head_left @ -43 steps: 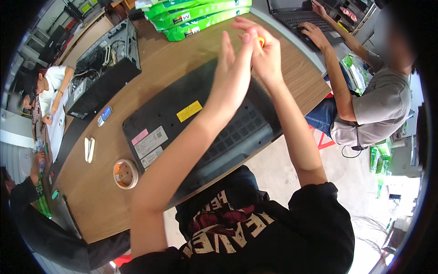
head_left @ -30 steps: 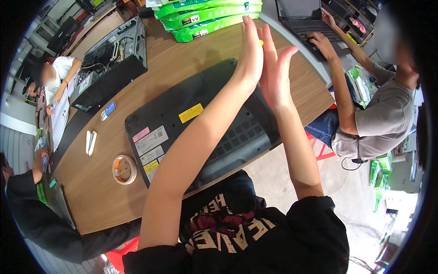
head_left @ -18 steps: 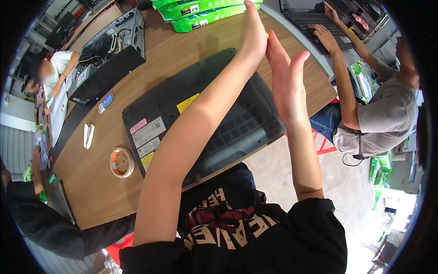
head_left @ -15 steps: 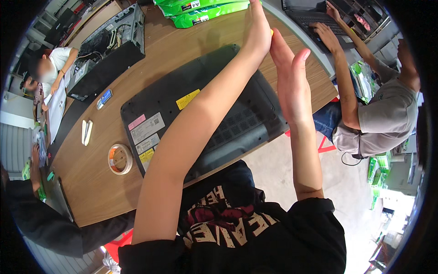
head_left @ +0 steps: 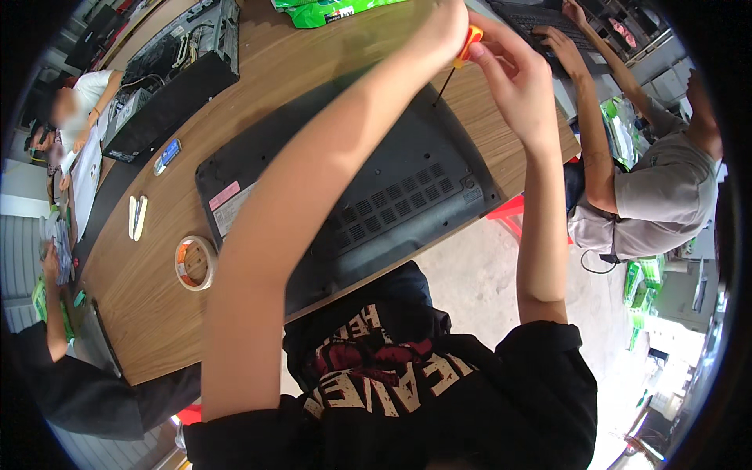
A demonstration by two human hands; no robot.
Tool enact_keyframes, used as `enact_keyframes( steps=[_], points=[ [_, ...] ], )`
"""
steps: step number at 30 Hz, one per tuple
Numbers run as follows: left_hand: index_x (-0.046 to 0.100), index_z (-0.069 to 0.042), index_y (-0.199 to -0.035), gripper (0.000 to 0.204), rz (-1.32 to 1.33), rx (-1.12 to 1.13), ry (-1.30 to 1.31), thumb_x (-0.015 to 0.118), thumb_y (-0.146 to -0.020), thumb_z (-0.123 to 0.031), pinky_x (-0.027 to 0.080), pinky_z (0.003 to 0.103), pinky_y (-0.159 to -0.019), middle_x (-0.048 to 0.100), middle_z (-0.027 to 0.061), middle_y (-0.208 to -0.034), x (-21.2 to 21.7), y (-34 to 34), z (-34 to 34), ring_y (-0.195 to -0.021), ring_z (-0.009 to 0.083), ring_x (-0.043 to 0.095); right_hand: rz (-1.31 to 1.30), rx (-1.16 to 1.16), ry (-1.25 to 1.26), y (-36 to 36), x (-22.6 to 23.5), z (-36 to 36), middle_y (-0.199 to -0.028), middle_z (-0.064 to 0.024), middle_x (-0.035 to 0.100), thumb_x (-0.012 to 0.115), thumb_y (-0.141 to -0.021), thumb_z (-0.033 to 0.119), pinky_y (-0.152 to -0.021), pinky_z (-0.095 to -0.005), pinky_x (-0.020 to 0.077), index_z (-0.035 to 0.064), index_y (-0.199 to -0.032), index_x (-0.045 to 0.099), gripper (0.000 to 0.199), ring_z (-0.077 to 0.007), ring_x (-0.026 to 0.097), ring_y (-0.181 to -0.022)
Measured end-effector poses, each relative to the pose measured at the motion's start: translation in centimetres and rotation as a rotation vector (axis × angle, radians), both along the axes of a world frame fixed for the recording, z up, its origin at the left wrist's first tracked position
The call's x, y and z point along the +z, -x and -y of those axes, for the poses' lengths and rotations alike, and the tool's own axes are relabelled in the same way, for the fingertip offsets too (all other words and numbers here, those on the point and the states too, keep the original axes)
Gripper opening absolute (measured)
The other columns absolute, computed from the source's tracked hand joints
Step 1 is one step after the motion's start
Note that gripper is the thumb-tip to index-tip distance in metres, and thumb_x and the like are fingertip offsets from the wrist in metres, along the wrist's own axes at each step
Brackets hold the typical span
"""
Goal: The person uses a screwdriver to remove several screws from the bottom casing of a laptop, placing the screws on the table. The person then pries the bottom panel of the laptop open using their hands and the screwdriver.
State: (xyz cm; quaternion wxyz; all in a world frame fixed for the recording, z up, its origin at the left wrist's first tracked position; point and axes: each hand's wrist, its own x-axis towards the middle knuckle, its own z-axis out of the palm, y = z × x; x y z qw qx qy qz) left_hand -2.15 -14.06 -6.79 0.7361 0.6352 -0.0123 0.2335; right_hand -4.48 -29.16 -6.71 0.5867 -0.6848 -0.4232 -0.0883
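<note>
A black laptop [head_left: 392,160] lies with its underside up on the table, its vent grilles and screw holes showing. My right hand [head_left: 517,78] is closed round the orange-and-yellow handle of a screwdriver [head_left: 471,45], thumb and fingers pinching it. The dark shaft slants down, and its tip meets the laptop near the far right corner. Stretched across the laptop, my left arm hides part of it. My left hand [head_left: 445,33] is against the handle's left side, blurred, with its fingers hidden.
On the wooden table [head_left: 149,313] to the left are a tape roll [head_left: 195,263], a white folding tool [head_left: 138,218] and a small blue-and-white packet [head_left: 168,157]. An opened computer case [head_left: 176,110] and a green paper pack [head_left: 337,11] stand farther back. Other people sit left and right.
My hands, earlier palm to palm with fingers straight, have parted at the palms. The right fingers now grip the screwdriver, whose shaft shows against the laptop. The view has shifted slightly.
</note>
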Motion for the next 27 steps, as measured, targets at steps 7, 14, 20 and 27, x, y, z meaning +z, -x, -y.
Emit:
enact_keyframes(
  steps=[7, 14, 20, 27],
  points=[
    [0.055, -0.003, -0.127, 0.055, -0.055, 0.031, -0.209, 0.031, -0.103, -0.046, 0.033, 0.040, -0.103, 0.054, 0.0125, -0.131, 4.9, 6.2, -6.9, -0.125, 0.0226, 0.045, 0.239, -0.212, 0.376, -0.3, 2.4, 1.2, -0.093, -0.0026, 0.071, 0.068, -0.091, 0.016, -0.080, -0.0254, 0.0540, 0.0061, -0.113, 0.067, 0.025, -0.0090, 0.068, -0.087],
    [0.056, 0.001, -0.120, 0.038, -0.098, 0.209, -0.145, 0.040, -0.104, -0.030, 0.045, 0.036, -0.096, 0.058, 0.0128, -0.126, 3.3, 19.5, -11.3, -0.114, 0.0208, 0.056, 0.237, -0.145, 0.360, -0.5, 2.1, 0.1, -0.081, 0.0003, 0.066, 0.070, -0.090, 0.015, -0.067, -0.0199, 0.0503, 0.0023, -0.096, 0.061, 0.017, -0.0043, 0.061, -0.075],
    [0.059, -0.002, -0.114, 0.031, -0.290, 0.324, -0.095, 0.041, -0.103, -0.024, 0.045, 0.033, -0.091, 0.058, 0.0111, -0.126, -1.1, 28.9, -11.3, -0.111, 0.0183, 0.057, 0.054, -0.145, 0.311, -0.7, 1.6, 0.0, -0.076, 0.0007, 0.063, 0.069, -0.091, 0.014, -0.055, -0.0176, 0.0437, 0.0031, -0.089, 0.056, 0.017, -0.0011, 0.052, -0.064],
    [0.058, -0.001, -0.105, 0.015, -0.341, 0.323, -0.301, 0.046, -0.100, -0.007, 0.044, 0.029, -0.089, 0.060, 0.0084, -0.112, -4.0, 34.6, -10.1, -0.097, 0.0153, 0.057, 0.210, -0.400, 0.242, 1.8, 0.3, -2.1, -0.071, -0.0001, 0.061, 0.071, -0.090, 0.017, -0.052, -0.0176, 0.0425, 0.0025, -0.086, 0.055, 0.022, -0.0014, 0.054, -0.061]
  ],
)
